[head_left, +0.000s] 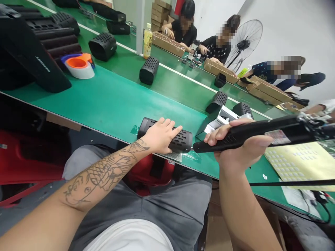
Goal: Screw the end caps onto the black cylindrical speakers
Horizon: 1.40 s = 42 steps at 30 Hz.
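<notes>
A black perforated housing [183,139] lies on its side at the near edge of the green table. My left hand [162,135] is laid over its middle, fingers across the top and thumb on the near side, gripping it against the surface. In my right hand [235,143] is a black electric screwdriver [251,134], held level with its tip pointing left. That tip meets the right end of the housing, close to its lower edge. Whether a screw sits under the tip is too small to tell. My right fingers are wrapped around the screwdriver's body.
Just beyond my right hand stands a silver and black box [217,120]. More perforated housings [149,70] stand along the table [110,94]. A tape roll [80,66] lies far left, by stacked black parts. A yellow sheet [295,164] with white pieces lies right. Several people work opposite.
</notes>
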Motion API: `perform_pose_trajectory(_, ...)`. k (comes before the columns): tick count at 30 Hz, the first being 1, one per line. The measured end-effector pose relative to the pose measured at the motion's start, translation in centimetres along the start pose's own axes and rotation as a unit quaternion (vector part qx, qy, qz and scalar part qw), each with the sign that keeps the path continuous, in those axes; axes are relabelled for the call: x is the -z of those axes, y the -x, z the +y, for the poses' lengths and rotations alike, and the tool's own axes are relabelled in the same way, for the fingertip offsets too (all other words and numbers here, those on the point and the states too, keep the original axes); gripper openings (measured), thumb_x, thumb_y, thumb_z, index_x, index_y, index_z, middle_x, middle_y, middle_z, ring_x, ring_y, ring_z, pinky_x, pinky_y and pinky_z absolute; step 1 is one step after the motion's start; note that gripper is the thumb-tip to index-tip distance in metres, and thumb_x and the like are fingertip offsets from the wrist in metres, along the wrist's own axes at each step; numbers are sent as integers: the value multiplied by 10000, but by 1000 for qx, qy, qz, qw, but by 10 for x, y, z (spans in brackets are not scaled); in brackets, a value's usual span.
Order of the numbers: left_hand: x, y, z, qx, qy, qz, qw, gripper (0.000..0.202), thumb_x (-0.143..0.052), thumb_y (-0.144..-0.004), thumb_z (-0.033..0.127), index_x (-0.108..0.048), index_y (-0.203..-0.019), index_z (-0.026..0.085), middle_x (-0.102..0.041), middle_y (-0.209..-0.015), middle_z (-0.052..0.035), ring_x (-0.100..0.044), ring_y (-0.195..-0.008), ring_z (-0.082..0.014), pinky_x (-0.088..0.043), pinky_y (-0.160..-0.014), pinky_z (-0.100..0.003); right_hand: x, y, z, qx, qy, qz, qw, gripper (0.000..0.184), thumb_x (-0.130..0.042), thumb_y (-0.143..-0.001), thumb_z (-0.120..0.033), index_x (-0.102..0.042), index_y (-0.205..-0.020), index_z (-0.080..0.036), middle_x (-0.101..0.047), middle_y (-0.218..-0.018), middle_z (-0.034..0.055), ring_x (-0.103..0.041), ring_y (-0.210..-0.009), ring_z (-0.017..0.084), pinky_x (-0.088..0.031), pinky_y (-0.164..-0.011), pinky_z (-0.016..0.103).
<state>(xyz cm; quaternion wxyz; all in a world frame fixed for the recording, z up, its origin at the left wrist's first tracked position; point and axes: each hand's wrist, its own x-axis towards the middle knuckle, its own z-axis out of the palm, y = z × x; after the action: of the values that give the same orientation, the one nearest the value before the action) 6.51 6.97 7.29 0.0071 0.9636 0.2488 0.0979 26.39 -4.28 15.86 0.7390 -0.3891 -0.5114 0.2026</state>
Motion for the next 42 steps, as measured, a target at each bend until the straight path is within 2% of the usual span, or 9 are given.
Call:
perform_pose_trajectory(5,3,-2,1,4,3,-11,1000,1124,-984,-902,542,-568,-1859,122,-705,-1643,-273,-634,-1480,-484,-384,-1336,-581,-14,2,18,9,6,7,1000,644,-961,-894,-871,-793,-912,-250,-670,-619,-23,-622,-432,207,-554,-446,365)
perform_pose_trajectory(15,7,-1,3,-3,-5,-19,1000,1099,-946,-949,554,-553,-1862,85,-708,-1624,-294,-641,-1467,-492,-384,-1333,-595,-12,-4,25,-31,16,-15,999,678,-954,-864,-918,-735,-868,-277,-648,-616,-38,-599,-428,194,-545,-451,361)
perform_pose_trajectory(19,6,-1,3,-2,-4,-19,1000,1084,-935,-958,543,-553,-1861,80,-704,-1636,-299,-639,-1478,-494,-378,-1340,-595,-8,-5,30,-46,-1,1,999,690,-937,-865,-933,-736,-883,-274,-652,-611,-44,-606,-423,193,-556,-447,356)
perform_pose_trajectory(24,9,-2,4,3,-2,-32,999,1079,-911,-968,535,-532,-1878,96,-699,-1654,-289,-630,-1500,-493,-370,-1351,-585,-4,-1,31,-47,-31,-37,998,660,-1008,-830,-876,-746,-884,-273,-658,-613,-49,-584,-420,182,-552,-452,352)
perform_pose_trajectory(32,14,-2,6,12,-18,-58,998,1092,-882,-993,564,-494,-1902,97,-682,-1683,-291,-623,-1510,-485,-352,-1354,-570,-9,1,30,-59,-39,-87,994,653,-1032,-827,-846,-752,-880,-259,-669,-607,-45,-590,-409,171,-591,-463,355)
perform_pose_trajectory(35,14,-2,6,13,-18,-56,998,1094,-881,-990,564,-495,-1903,101,-687,-1675,-291,-627,-1501,-487,-357,-1344,-573,-12,3,30,-61,-42,-84,994,651,-1056,-794,-835,-760,-849,-258,-669,-587,-47,-582,-399,169,-581,-455,349)
perform_pose_trajectory(39,14,-3,6,21,-17,-60,998,1102,-885,-982,569,-495,-1908,117,-691,-1670,-295,-624,-1509,-503,-362,-1340,-584,-10,5,24,-64,-17,-80,995,661,-1048,-808,-842,-765,-875,-248,-689,-621,-41,-635,-448,174,-622,-511,351)
perform_pose_trajectory(42,13,-3,8,33,-11,-62,997,1108,-890,-978,572,-501,-1907,110,-710,-1633,-296,-621,-1517,-511,-364,-1344,-586,2,-4,17,-42,5,-21,999,698,-957,-862,-916,-771,-914,-245,-658,-618,-45,-628,-447,176,-603,-488,344)
